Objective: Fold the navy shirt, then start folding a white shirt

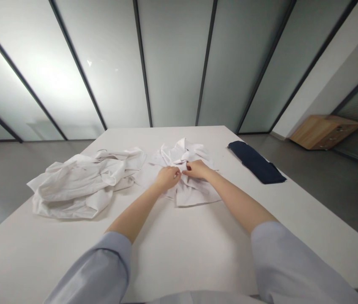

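Inspection of the work area finds a crumpled white garment lying near the middle of the white table, directly ahead of the person and gathered under both hands. The left hand and right hand converge on it from opposite sides, with their fingertips close together at its centre. Both appear closed on a fold of the cloth, although the exact contact is partly hidden by the fingers. The right hand sits slightly farther out across the garment, while the left rests nearer its left edge. The bunched garment shows no clean long axis; its mass runs roughly away from the person, with loose points extending beyond the hands and a hem-like edge on the near side. A larger rumpled white garment lies just left of it, closest to the left hand. A folded navy cloth lies well to the right, nearer the right hand, close to the table edge. Pale grey sleeves cover both forearms at the near edge of the view.
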A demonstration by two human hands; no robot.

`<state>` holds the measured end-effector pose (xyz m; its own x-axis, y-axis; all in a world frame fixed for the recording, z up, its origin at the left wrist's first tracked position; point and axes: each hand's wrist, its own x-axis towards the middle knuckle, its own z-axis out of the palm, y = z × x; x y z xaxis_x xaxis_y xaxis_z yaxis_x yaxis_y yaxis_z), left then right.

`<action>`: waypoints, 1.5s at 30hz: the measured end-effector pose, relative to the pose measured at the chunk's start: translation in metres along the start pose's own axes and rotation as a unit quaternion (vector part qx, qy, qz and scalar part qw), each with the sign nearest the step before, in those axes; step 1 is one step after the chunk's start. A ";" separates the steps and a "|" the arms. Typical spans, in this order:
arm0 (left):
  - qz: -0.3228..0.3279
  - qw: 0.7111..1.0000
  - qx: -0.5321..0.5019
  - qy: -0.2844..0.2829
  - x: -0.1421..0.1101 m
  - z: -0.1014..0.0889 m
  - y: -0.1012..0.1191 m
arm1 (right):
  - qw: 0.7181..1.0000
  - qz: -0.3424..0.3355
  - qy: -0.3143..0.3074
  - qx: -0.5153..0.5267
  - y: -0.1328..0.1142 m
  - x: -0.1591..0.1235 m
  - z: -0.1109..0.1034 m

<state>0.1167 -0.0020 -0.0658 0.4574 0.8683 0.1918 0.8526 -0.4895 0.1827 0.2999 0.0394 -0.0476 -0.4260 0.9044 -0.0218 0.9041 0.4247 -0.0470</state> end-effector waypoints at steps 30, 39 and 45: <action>-0.323 0.739 -0.468 0.360 0.033 -0.027 -0.117 | 0.780 0.218 0.322 0.490 0.108 -0.022 0.004; -0.306 0.823 -0.155 0.453 0.014 -0.049 -0.133 | 0.713 0.422 0.530 0.180 0.156 -0.024 -0.002; -0.031 0.999 0.031 0.003 0.024 -0.005 -0.077 | 0.975 0.074 0.197 0.067 0.086 -0.010 0.016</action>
<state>0.0612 0.0563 -0.0704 0.4014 0.8963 0.1887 0.8935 -0.4285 0.1344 0.3812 0.0667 -0.0678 -0.2213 0.9115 0.3468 0.9308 0.3035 -0.2039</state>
